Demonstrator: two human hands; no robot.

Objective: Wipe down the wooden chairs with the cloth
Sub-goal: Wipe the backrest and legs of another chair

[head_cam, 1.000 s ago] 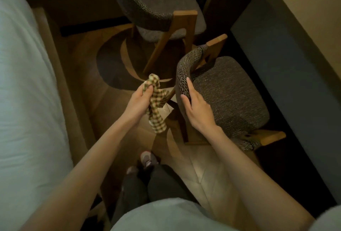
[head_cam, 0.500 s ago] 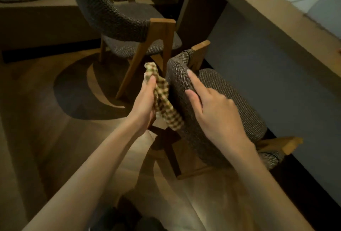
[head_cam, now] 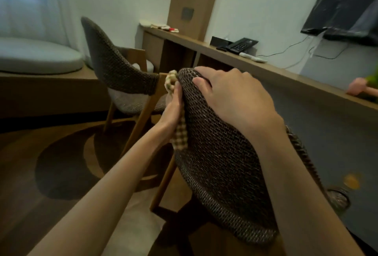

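Gripping one checked cloth (head_cam: 177,116) against the near chair (head_cam: 221,163), the left hand (head_cam: 172,108) is closed; the right hand (head_cam: 231,96) lies open on top. Second chair (head_cam: 116,69) stands far left.

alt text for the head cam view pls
A person's left hand presses a checked cloth against the near chair, whose woven back the right hand steadies. A second chair stands behind.

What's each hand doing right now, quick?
Left hand: closed on the checked cloth, pressed against the side of the near chair.
Right hand: open, holding nothing, fingers resting flat on top of the chair back.
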